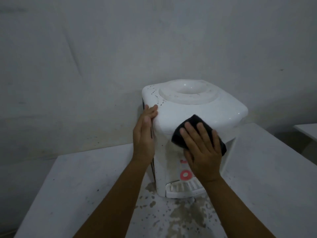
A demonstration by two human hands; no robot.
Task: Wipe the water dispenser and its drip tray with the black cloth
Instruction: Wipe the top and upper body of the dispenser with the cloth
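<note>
A white tabletop water dispenser (188,107) stands on a pale table, its round bottle well on top and dark specks along its upper left corner. My right hand (201,152) lies flat with straight fingers on the folded black cloth (194,125), pressing it against the dispenser's upper front face. My left hand (145,133) rests flat against the dispenser's left side, fingers straight. The white slotted drip tray (181,188) juts out at the bottom front, partly hidden by my right wrist. Red markings show on the front beneath my right hand.
The pale table (85,186) carries brownish stains and dark flecks in front of the dispenser. A grey wall (103,48) rises right behind. Another white surface edge (307,129) shows at the far right.
</note>
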